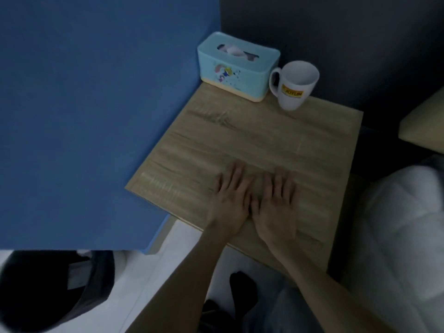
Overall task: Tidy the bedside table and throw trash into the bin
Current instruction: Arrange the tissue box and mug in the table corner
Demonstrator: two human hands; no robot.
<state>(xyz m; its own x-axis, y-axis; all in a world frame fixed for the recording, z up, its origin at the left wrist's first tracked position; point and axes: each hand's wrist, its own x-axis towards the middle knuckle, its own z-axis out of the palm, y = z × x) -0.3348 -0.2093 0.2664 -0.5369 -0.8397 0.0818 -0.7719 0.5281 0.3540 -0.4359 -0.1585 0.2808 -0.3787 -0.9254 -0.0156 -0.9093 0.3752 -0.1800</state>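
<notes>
Now: left hand (229, 200) and right hand (276, 204) flat on counter (264, 140), fingers (236, 174) spread, holding nothing | step: seems finished (no trash visible) | next: probably lift hands away

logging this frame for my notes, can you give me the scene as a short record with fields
surface: wooden bedside table
left hand: flat, palm down near the front edge, holding nothing
right hand: flat, palm down beside the left, holding nothing
tissue box: light blue, back left corner, tissue poking out
mug: white, yellow label, upright, right of the tissue box, looks empty
bin: dark, on the floor at lower left
loose trash on table: none visible
</notes>
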